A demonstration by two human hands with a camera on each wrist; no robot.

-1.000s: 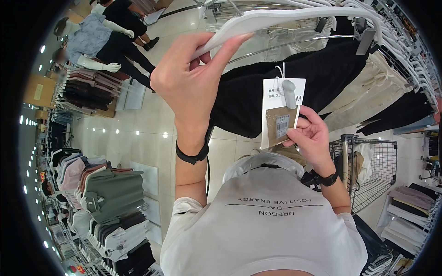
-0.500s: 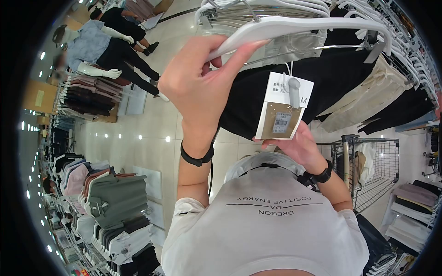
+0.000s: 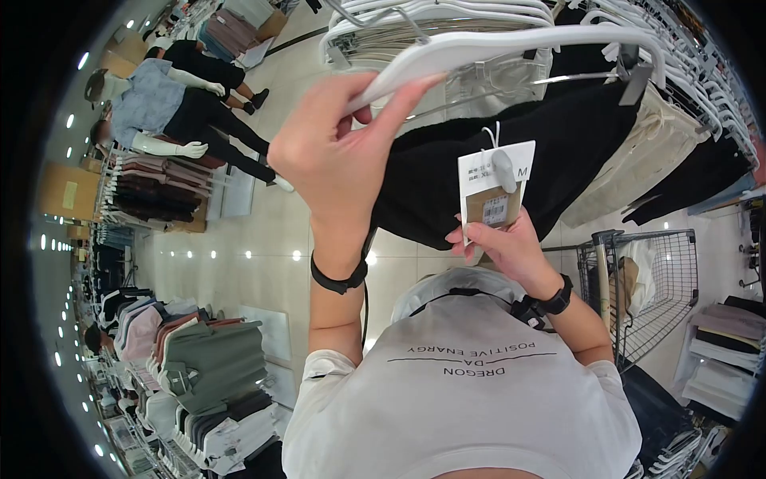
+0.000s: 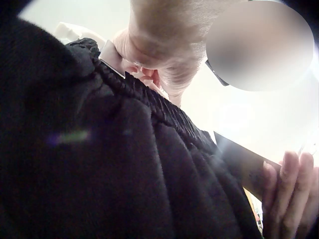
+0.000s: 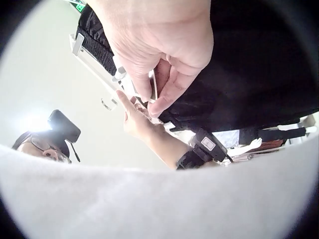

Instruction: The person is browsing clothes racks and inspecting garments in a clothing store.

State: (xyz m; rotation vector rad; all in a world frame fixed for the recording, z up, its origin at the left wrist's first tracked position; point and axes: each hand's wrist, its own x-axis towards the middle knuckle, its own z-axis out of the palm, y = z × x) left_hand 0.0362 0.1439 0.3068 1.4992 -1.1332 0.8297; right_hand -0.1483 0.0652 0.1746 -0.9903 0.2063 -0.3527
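Note:
My left hand (image 3: 335, 160) grips one end of a white clothes hanger (image 3: 519, 38), thumb along its underside. From the hanger's metal clips hangs a black garment (image 3: 578, 132); its gathered elastic waistband (image 4: 159, 107) shows in the left wrist view. On a white loop at its waist hang a white and brown price tag (image 3: 472, 190) and a grey security tag (image 3: 503, 169). My right hand (image 3: 515, 251) pinches the lower edge of the price tag between thumb and fingers. In the right wrist view the garment (image 5: 249, 74) hangs behind that hand.
A rack of white hangers (image 3: 471, 9) with light trousers (image 3: 646, 160) stands ahead. To my right is a wire shopping cart (image 3: 654, 279) with clothes in it. Racks of shirts (image 3: 211, 363) and a mannequin (image 3: 152, 104) are on the left, with a person (image 3: 199, 68) behind.
My right hand first shifted beneath the price tag, fingers under it, and now pinches its lower edge with the thumb in front. The tag has tilted. My left hand keeps its grip on the hanger.

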